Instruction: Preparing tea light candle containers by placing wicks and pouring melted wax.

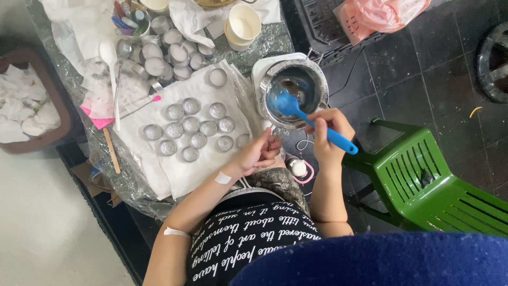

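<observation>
The right hand [327, 139] grips the handle of a blue silicone spatula [309, 118], fingers wrapped tight, its blade down inside the round shiny metal pot [292, 90]. What lies in the pot is hard to make out under the glare. Just left of the pot, the left hand [257, 154] hangs loosely curled, holding nothing I can see. Further left of the pot, small round tin cups [191, 127] sit on white paper [203, 164]; their contents are unclear.
</observation>
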